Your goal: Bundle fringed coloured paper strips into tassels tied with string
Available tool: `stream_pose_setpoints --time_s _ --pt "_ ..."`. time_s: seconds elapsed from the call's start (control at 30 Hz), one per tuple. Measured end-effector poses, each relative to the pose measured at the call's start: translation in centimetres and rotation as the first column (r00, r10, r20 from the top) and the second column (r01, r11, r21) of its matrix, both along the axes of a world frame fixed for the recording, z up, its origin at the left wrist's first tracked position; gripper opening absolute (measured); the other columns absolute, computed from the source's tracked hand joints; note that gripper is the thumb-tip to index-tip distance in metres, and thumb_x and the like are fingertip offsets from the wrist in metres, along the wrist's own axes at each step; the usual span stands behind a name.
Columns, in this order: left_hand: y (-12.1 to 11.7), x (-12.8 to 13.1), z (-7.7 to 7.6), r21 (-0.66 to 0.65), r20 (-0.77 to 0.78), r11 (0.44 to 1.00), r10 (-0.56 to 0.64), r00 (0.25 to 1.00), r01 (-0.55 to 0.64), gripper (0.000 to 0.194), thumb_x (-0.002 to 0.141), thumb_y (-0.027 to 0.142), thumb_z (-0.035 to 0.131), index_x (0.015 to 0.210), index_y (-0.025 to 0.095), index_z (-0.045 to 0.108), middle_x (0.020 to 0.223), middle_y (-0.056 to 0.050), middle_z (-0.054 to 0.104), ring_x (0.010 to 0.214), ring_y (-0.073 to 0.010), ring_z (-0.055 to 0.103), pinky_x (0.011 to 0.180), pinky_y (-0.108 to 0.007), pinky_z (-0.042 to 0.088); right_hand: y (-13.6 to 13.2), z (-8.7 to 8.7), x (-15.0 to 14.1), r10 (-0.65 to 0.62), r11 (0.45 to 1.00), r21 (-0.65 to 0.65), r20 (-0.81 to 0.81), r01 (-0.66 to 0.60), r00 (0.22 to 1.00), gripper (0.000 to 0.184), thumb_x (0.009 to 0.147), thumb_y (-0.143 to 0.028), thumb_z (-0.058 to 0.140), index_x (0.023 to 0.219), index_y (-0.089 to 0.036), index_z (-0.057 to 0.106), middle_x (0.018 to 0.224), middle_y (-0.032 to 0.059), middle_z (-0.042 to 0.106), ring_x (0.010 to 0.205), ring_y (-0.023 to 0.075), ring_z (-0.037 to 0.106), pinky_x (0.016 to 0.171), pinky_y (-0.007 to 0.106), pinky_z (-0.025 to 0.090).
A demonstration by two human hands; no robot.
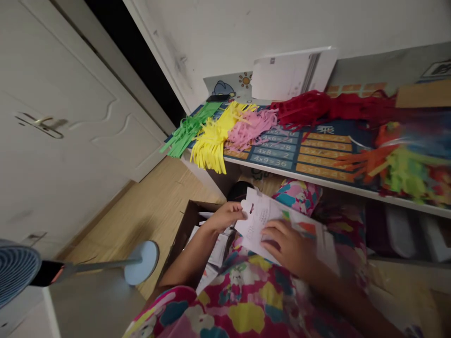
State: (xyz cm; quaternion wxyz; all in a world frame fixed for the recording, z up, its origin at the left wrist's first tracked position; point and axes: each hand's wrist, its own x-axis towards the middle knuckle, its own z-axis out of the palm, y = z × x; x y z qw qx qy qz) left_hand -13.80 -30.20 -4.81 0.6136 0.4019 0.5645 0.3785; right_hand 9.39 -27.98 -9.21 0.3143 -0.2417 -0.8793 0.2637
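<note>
A person is holding a white packet above a lap in bright patterned clothes, just in front of a desk. The left hand is pinching the packet's edge near its hang slot, thumb and fingers closed. The right hand is resting on the packet's printed face, its fingers slightly spread and bent; whether it is gripping, I cannot tell. Beside the left forearm, a box is holding more white packets. On the desk, green, yellow, pink and red fringes are lying in a row over a times-table mat. A fan is standing at far left.
</note>
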Motion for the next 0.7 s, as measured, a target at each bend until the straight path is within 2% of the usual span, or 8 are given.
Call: stream_pose_setpoints --time_s 0.1,0.2,0.3,0.47,0.6,0.7 --pt "-0.7 0.5 1.5 0.046 0.002 0.996 0.071 0.997 -0.071 0.028 0.063 0.038 0.078 0.074 0.013 0.07 0.064 0.001 0.061 0.056 -0.0097 0.05 0.057 -0.022 0.04 0.7 1.0 -0.7 -0.105 0.989 0.097 -0.092 0.114 0.99 0.013 0.093 -0.027 0.062 0.102 -0.022 0.07 0.096 0.0082 0.07 0.09 0.0225 0.068 0.078 0.036 0.058" --pt "-0.6 1.4 2.1 0.103 -0.045 0.987 0.132 0.99 -0.127 0.027 0.064 0.036 0.079 0.075 0.014 0.07 0.068 0.001 0.062 0.06 -0.0102 0.05 0.057 -0.021 0.04 1.2 1.4 -1.3 -0.188 0.968 0.14 -0.14 0.208 0.972 0.014 0.095 -0.029 0.061 0.103 -0.023 0.069 0.095 0.008 0.07 0.09 0.0226 0.067 0.08 0.036 0.057" --pt "-0.2 2.4 1.4 0.127 -0.08 0.981 0.159 0.984 -0.149 0.028 0.068 0.04 0.077 0.073 0.013 0.07 0.071 -0.001 0.063 0.061 -0.0116 0.052 0.055 -0.021 0.041 1.1 1.1 -1.8 -0.275 0.955 0.07 -0.167 0.29 0.947 0.015 0.095 -0.031 0.061 0.106 -0.023 0.066 0.095 0.0074 0.068 0.081 0.0204 0.066 0.076 0.035 0.056" --pt "0.2 3.6 0.4 0.175 -0.152 0.973 0.18 0.972 -0.152 0.029 0.069 0.042 0.078 0.072 0.014 0.073 0.072 -0.002 0.067 0.066 -0.015 0.057 0.059 -0.023 0.046 0.9 0.8 -2.2 -0.397 0.918 -0.085 -0.18 0.388 0.9 0.025 0.093 -0.034 0.062 0.115 -0.022 0.063 0.084 0.0035 0.063 0.067 0.0173 0.058 0.065 0.032 0.053" --pt "0.0 4.1 0.5 0.197 -0.187 0.968 0.195 0.963 -0.158 0.027 0.068 0.041 0.08 0.077 0.016 0.075 0.074 -0.002 0.07 0.073 -0.0184 0.061 0.067 -0.027 0.05 0.9 1.2 -2.0 -0.429 0.901 -0.155 -0.173 0.406 0.886 0.027 0.092 -0.033 0.062 0.116 -0.022 0.064 0.082 0.0021 0.061 0.062 0.0155 0.055 0.062 0.031 0.051" --pt "0.0 4.5 0.6 0.201 -0.156 0.968 0.185 0.97 -0.152 0.027 0.069 0.041 0.079 0.078 0.016 0.074 0.076 -0.003 0.071 0.075 -0.0192 0.062 0.07 -0.028 0.051 0.9 1.4 -1.9 -0.432 0.898 -0.173 -0.183 0.404 0.883 0.027 0.091 -0.033 0.062 0.116 -0.022 0.066 0.082 0.0025 0.061 0.063 0.0155 0.055 0.061 0.03 0.05"
